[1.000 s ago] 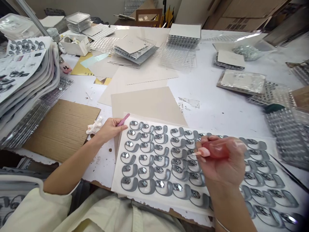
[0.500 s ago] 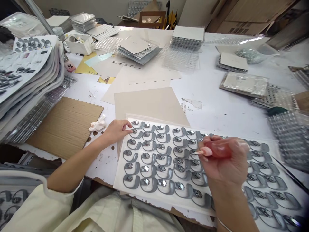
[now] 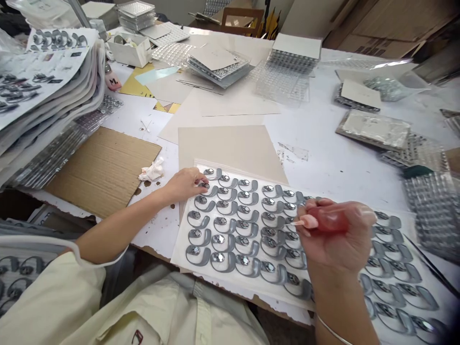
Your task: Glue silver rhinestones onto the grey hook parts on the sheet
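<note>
A white sheet (image 3: 185,239) lies before me, covered with rows of grey curved pieces, each bearing a clear faceted stone in a dark setting. At its upper left corner, my left hand (image 3: 187,184) has thumb and forefinger closed around the stone end of one grey curved piece (image 3: 212,191). My right hand (image 3: 336,239) is wrapped round a red squeeze bottle (image 3: 328,219) over the middle of the sheet. The bottle's pale pink cap carries a thin needle tip, which points left above the pieces. Several pieces are hidden under my right hand and forearm.
Brown cardboard (image 3: 104,167) and a crumpled tissue (image 3: 151,170) lie left of the sheet. A tall stack of printed, padded sheets (image 3: 68,100) stands beyond. Beige card (image 3: 230,143) is behind. Clear trays (image 3: 427,211) and a dark thin tool (image 3: 431,266) lie at right.
The view has shifted slightly. My left fingertips have come in around the stone of a corner piece. My right hand still holds the bottle over nearly the same spot.
</note>
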Tool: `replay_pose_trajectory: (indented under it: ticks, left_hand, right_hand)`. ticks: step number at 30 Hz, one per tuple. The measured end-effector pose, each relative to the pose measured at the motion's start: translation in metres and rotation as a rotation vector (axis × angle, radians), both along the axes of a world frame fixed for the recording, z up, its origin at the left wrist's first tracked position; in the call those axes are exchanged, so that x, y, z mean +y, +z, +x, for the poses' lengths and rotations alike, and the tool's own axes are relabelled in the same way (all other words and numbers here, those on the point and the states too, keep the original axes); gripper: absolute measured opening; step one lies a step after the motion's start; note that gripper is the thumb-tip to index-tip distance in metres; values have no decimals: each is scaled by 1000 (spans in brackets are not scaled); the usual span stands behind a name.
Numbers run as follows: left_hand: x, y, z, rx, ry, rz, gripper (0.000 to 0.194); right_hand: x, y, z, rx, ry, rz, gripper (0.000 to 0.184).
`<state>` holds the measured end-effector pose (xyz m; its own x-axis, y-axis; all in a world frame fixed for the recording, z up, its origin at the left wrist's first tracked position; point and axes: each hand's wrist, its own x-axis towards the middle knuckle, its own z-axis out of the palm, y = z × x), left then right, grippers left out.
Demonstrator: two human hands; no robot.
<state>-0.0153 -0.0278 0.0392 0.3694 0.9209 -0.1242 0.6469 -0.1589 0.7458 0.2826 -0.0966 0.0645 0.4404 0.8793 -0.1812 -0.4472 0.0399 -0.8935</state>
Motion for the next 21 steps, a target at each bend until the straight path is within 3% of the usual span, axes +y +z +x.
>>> replay_pose_trajectory:
  ticks: [2, 5, 8, 11, 17, 21]
  left_hand:
    - [-3, 4, 1, -41, 22, 36, 21]
    - [-14, 9, 9, -186, 25, 73, 23]
    - [-28, 7, 22, -294, -68, 33, 25]
    - [-37, 2, 31, -347, -21, -11, 26]
    - [-35, 2, 29, -471, 45, -226, 36]
    - [-33, 3, 29, -470, 10, -203, 37]
  right_hand:
    - [-3, -1, -1, 10, 22, -25, 35]
    - [-7, -4, -7, -69, 61, 74, 33]
    - [-12, -7, -16, -144, 139, 147, 32]
    - [-18, -8, -26, -184, 230, 132, 33]
    - [-26, -11, -40, -255, 315, 99, 37]
    - [-27, -14, -46, -240, 350, 116, 40]
